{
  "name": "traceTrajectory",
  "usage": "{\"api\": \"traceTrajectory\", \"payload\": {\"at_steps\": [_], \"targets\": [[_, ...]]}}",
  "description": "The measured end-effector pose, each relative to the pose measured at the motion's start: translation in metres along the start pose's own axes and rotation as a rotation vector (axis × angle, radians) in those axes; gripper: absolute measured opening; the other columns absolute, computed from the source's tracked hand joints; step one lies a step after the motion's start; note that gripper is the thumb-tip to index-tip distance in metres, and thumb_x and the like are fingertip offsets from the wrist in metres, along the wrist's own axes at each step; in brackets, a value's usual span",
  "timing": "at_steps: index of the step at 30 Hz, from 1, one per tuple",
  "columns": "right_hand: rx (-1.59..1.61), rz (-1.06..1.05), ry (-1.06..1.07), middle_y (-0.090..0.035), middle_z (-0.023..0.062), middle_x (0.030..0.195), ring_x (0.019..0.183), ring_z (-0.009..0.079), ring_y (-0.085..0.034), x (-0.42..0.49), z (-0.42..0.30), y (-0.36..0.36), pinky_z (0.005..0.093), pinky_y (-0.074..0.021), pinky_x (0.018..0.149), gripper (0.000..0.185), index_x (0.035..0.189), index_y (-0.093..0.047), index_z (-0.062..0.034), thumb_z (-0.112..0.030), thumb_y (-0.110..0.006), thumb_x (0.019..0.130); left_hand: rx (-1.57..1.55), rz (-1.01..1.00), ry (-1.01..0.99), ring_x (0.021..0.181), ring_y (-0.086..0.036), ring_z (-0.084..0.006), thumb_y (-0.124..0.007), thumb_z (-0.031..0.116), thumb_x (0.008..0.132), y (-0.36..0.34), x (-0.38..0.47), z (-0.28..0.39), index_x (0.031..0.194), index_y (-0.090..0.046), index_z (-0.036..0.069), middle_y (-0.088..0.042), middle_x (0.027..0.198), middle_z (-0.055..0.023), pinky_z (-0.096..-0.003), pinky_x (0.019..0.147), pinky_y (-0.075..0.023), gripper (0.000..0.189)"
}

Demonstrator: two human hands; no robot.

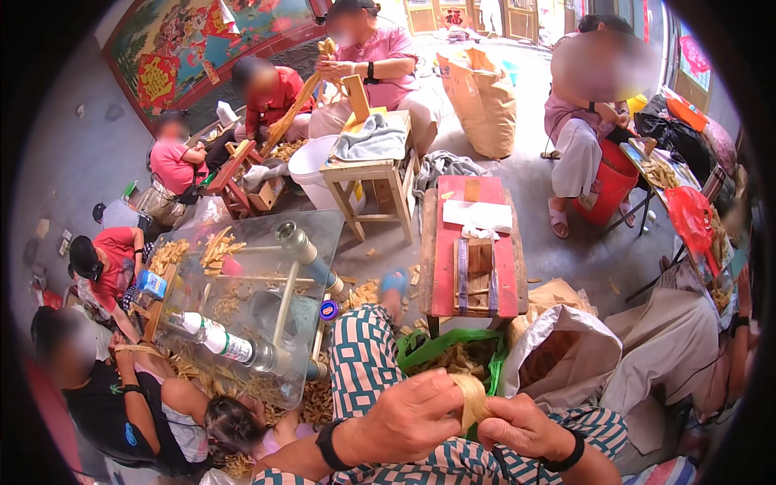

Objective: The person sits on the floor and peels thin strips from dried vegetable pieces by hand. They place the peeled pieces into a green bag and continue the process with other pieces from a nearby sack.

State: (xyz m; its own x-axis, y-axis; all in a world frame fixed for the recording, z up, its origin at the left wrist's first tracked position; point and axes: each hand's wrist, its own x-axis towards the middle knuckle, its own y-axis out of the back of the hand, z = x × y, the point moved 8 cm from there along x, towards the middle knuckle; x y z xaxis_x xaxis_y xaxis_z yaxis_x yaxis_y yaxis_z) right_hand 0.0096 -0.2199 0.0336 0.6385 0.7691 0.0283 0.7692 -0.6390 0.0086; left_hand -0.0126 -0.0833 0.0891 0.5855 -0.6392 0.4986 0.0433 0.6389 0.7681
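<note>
A pale yellow, flat strip of pliant material point(470, 401) is looped between my hands, above my patterned trousers. My left hand point(418, 415) grips it from the left, fingers curled over its upper end. On the other side, my right hand point(522, 425) pinches its lower right part between thumb and fingers. Just beyond my hands lies an open green plastic bag point(445, 347) with brownish-yellow pieces in it. A white woven sack point(561, 357) with its mouth open stands to the right of that bag.
Ahead is a red-topped wooden bench point(468, 212) carrying a white block and a small wooden frame. At left stands a glass table point(260, 242) with a white bottle point(215, 336) and heaps of yellow pieces point(170, 257). Several people sit around, one close on the left.
</note>
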Motion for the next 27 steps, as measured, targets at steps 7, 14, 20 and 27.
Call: {"api": "traceTrajectory", "payload": {"at_steps": [7,14,20,27], "targets": [[0.574,0.208,-0.362,-0.065,-0.0011,0.083,0.066,0.0057,-0.058,-0.019,0.041,-0.007,0.0211,-0.0465,0.059,0.027,0.115,-0.07,0.0005,-0.024,-0.065,0.107,0.157,-0.029,-0.106,0.095,-0.062,-0.0198,-0.068,0.015,0.082,-0.017,0.001,0.016,0.097,-0.069,0.005,-0.062,0.113,-0.0094,-0.0304,0.071,-0.0542,0.018],[0.888,0.329,-0.123,-0.066,0.0008,0.091,0.07,0.0059,-0.055,-0.016,0.023,0.008,0.021,-0.043,0.061,0.013,0.107,-0.069,-0.0026,-0.013,-0.071,0.099,0.512,0.334,-0.102,0.132,-0.056,-0.0274,-0.074,0.025,0.093,-0.009,-0.001,0.019,0.108,-0.073,0.013,-0.063,0.141,-0.0009,-0.059,0.108,-0.0458,0.019],[0.502,0.319,-0.166,-0.064,0.0002,0.099,0.092,0.0041,-0.06,-0.006,0.012,0.017,0.0226,-0.0481,0.08,0.013,0.11,-0.064,-0.0009,-0.009,-0.067,0.1,0.428,0.275,0.131,0.124,-0.062,-0.0343,-0.073,0.015,0.089,0.0,-0.002,-0.004,0.106,-0.073,0.014,-0.07,0.133,-0.0091,-0.0663,0.11,-0.0367,0.017],[0.264,0.459,-0.078,-0.064,0.0054,0.116,0.104,0.0101,-0.063,-0.002,0.038,0.028,0.0258,-0.0535,0.092,0.036,0.132,-0.057,0.0008,0.003,-0.063,0.096,0.356,0.21,-0.038,0.07,-0.059,-0.0178,-0.082,0.022,0.085,-0.017,-0.006,0.006,0.098,-0.075,0.012,-0.065,0.092,-0.0003,-0.0348,0.063,-0.0461,0.018]]}}
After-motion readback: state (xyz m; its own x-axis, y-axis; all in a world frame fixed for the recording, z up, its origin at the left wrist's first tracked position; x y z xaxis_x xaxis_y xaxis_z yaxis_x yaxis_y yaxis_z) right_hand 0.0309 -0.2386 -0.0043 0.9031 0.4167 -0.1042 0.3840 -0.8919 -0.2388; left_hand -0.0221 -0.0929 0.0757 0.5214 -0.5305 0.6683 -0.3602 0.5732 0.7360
